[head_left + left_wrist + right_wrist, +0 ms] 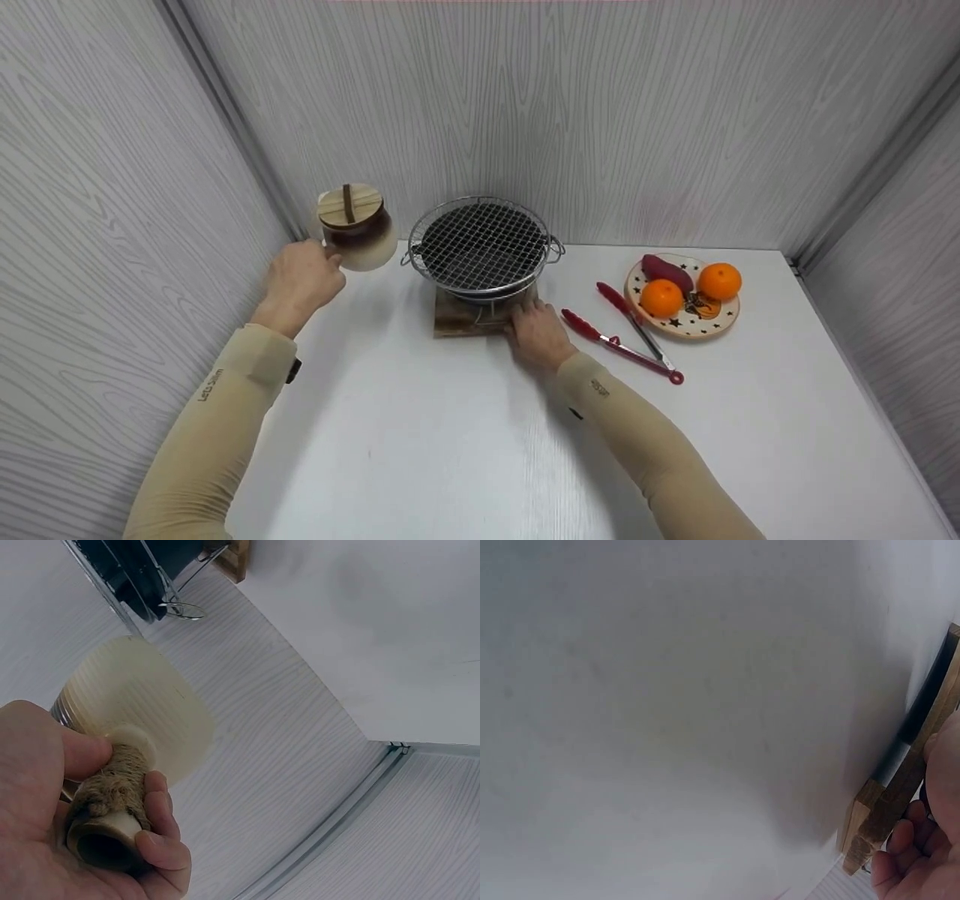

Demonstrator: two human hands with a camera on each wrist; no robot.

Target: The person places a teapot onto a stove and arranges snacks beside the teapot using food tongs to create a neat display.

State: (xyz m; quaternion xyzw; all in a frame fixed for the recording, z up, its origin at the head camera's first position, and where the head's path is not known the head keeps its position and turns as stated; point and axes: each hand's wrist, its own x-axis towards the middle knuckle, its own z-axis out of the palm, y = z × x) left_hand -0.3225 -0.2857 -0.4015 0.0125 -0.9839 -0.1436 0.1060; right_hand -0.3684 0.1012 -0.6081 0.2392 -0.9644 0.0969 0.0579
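Observation:
In the head view my left hand holds a brown-and-cream ceramic pot with a wooden lid, raised left of the grill. The left wrist view shows the fingers curled round its hollow side handle, wrapped in twine. My right hand grips the near right corner of the wooden base under a small round grill. A wire rack with side loops tops this grill. In the right wrist view, thumb and curled fingers are at the wooden base's edge; some fingertips are hidden.
Red-tipped tongs lie spread on the white table, right of the right hand. Behind them, a star-patterned plate bears two oranges and a purple sweet potato. Grey wood-grain walls enclose the back and sides.

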